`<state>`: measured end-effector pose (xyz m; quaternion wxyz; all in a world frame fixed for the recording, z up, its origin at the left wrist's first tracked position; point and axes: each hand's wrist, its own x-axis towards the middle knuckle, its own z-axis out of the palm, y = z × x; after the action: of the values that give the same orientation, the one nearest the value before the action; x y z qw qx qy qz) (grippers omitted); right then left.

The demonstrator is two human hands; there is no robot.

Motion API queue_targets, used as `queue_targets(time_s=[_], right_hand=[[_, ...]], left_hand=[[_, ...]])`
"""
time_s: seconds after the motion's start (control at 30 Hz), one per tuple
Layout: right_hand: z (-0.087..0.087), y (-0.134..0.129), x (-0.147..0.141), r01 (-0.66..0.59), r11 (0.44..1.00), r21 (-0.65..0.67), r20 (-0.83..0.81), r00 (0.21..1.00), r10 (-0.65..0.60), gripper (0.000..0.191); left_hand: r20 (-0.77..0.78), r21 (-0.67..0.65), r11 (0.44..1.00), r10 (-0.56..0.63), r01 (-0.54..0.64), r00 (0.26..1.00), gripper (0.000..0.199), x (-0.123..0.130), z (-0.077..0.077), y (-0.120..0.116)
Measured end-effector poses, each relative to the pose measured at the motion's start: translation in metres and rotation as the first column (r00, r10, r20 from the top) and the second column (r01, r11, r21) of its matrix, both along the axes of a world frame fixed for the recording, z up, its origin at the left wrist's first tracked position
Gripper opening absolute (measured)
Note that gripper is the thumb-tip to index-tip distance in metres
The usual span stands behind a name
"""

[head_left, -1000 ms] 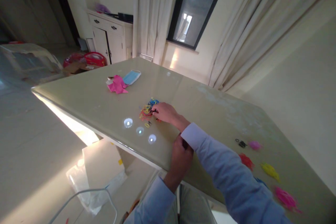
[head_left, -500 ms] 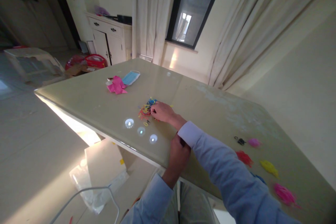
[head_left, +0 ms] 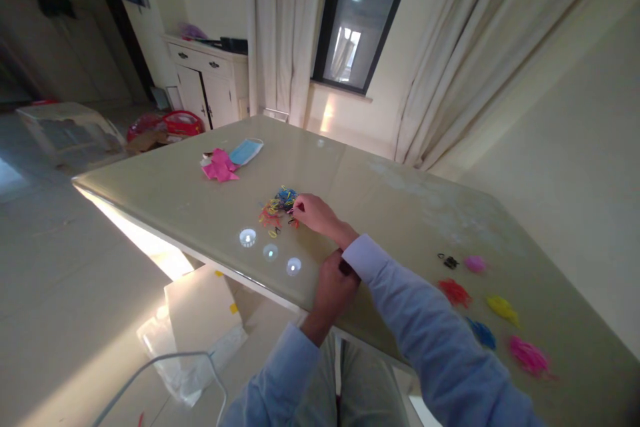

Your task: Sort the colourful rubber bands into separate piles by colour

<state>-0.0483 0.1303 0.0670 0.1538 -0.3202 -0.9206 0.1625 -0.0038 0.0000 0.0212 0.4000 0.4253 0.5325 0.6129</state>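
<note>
A mixed pile of small colored bands [head_left: 279, 205] lies on the glossy table. My right hand [head_left: 316, 215] is at the pile's right edge, its fingertips pinched together; whatever they hold is too small to name. Closer to the table's front edge, my left hand [head_left: 336, 283] is closed beneath the right wrist, its fingers partly hidden by the sleeve. Sorted by color on the right are a black heap [head_left: 451, 262], a purple heap [head_left: 475, 263], a red heap [head_left: 455, 292], a yellow heap [head_left: 503, 309], a blue heap [head_left: 482, 333] and a pink heap [head_left: 530, 355].
Pink crumpled paper [head_left: 220, 165] and a blue face mask [head_left: 246, 151] lie at the table's far left. Below the table's front edge [head_left: 200, 260] are a cardboard piece [head_left: 197, 303] and clear plastic. A white cabinet [head_left: 215, 80] stands behind.
My right hand has drawn slightly rightward from the pile, uncovering more bands. The view has shifted a little, and more of the blue heap shows past the right sleeve.
</note>
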Motion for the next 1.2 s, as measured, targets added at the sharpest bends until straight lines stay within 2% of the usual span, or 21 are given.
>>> queue_targets(time_s=[0.1, 0.17, 0.23, 0.27, 0.33, 0.4, 0.53, 0.67, 0.77, 0.83, 0.97, 1.07, 1.2], right_hand=[[0.001, 0.0, 0.016, 0.055, 0.995, -0.081, -0.106, 0.992, -0.064, 0.008], [0.004, -0.004, 0.03, 0.089, 0.987, -0.136, -0.16, 0.981, -0.111, 0.011], [0.01, -0.011, 0.047, 0.097, 0.952, -0.291, -0.277, 0.944, -0.18, 0.012], [0.013, -0.017, 0.057, 0.07, 0.913, -0.403, -0.357, 0.906, -0.227, 0.013], [0.022, -0.031, 0.077, -0.055, 0.793, -0.606, -0.513, 0.789, -0.337, 0.017], [0.03, -0.047, 0.1, -0.187, 0.69, -0.699, -0.598, 0.683, -0.421, 0.022], [0.041, -0.08, 0.145, -0.308, 0.553, -0.774, -0.62, 0.549, -0.561, 0.026], [0.042, -0.104, 0.184, -0.421, 0.449, -0.788, -0.591, 0.314, -0.743, 0.023], [0.041, -0.12, 0.208, -0.515, 0.373, -0.772, -0.524, 0.184, -0.831, 0.02], [0.039, -0.13, 0.222, -0.56, 0.353, -0.749, -0.495, 0.12, -0.861, 0.018], [0.037, -0.149, 0.242, -0.643, 0.372, -0.67, -0.503, 0.025, -0.864, 0.015], [0.036, -0.159, 0.252, -0.658, 0.405, -0.635, -0.524, -0.017, -0.851, 0.013], [0.037, -0.168, 0.261, -0.596, 0.472, -0.65, -0.535, -0.081, -0.841, 0.013]], left_hand=[[-0.004, 0.022, 0.999, -0.041, 0.041, 0.999, 0.007, 0.0, 0.0, 0.0], [-0.027, 0.011, 1.0, 0.001, 0.0, 1.0, 0.004, -0.001, -0.001, 0.0], [-0.046, 0.002, 0.998, 0.061, -0.061, 0.997, 0.014, -0.003, -0.002, 0.001], [-0.051, 0.004, 0.997, 0.08, -0.08, 0.996, 0.017, -0.003, -0.003, 0.001], [-0.055, 0.015, 0.996, 0.084, -0.083, 0.995, 0.02, -0.005, -0.003, 0.001], [-0.06, 0.024, 0.997, 0.074, -0.072, 0.995, 0.022, -0.006, -0.003, 0.0], [-0.056, 0.022, 0.997, 0.074, -0.073, 0.996, 0.026, -0.008, 0.001, -0.005], [-0.074, 0.014, 0.996, 0.091, -0.091, 0.993, 0.027, -0.009, 0.001, -0.008], [-0.09, 0.005, 0.994, 0.11, -0.11, 0.99, 0.027, -0.01, 0.0, -0.007], [-0.099, -0.01, 0.993, 0.116, -0.118, 0.988, 0.028, -0.011, 0.0, -0.007], [-0.114, -0.024, 0.991, 0.129, -0.132, 0.985, 0.03, -0.012, -0.003, -0.008], [-0.132, -0.042, 0.989, 0.136, -0.143, 0.982, 0.031, -0.013, -0.006, -0.01], [-0.151, -0.047, 0.99, 0.124, -0.132, 0.981, 0.03, -0.014, -0.008, -0.01]])
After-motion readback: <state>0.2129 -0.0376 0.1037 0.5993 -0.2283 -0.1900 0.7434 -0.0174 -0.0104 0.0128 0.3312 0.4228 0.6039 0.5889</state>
